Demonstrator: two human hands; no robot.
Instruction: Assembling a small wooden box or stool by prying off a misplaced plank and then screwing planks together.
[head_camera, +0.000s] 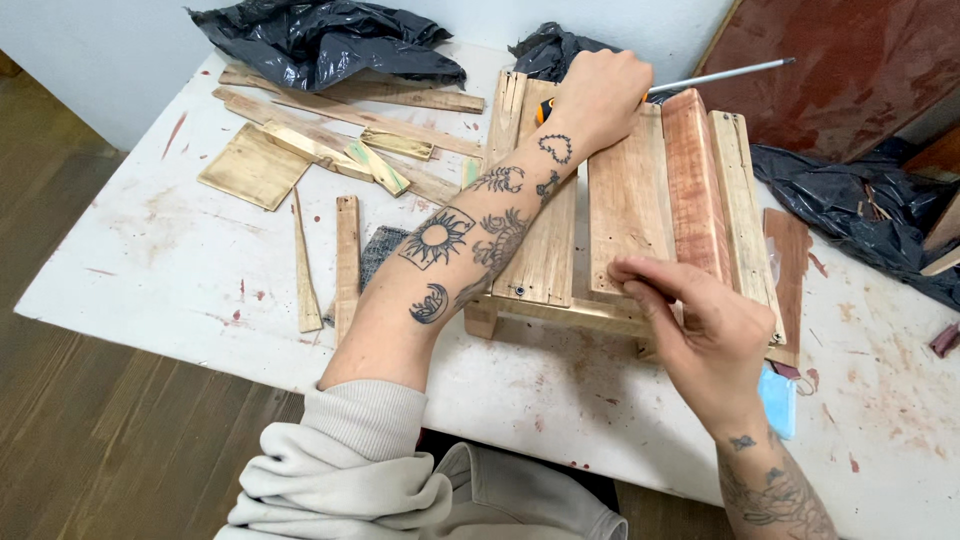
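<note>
Slatted wooden piece (640, 200) sits a bit right of centre on the white table (150, 260), planks side by side with their long axis running from about 6 o'clock up to 12, tipped very slightly left at the far end. One plank (692, 180) toward 3 o'clock is a reddish tone, the rest are pale.

Left hand (598, 98) is way out at the far end, around 12 o'clock. The tattooed forearm stretches diagonally across the slats from 7 o'clock, grey sleeve pushed up to the elbow. That hand is curled shut over something orange and black (543, 108) at the top edge, can't tell what it is since only a sliver shows.

Right hand (700, 335) comes in from 5 o'clock, wrist bent, fingers loosely bent and mostly together, fingertips (630, 272) touching the near end of a pale slat. It's resting on it, not wrapped around anything.

Off at 10 o'clock there's a heap of wood scraps (330, 150), with black plastic bags (320, 40) behind them. A thin metal rod (720, 75) pokes out at 1 o'clock, and a light blue bit (778, 400) lies just beside the right wrist.
</note>
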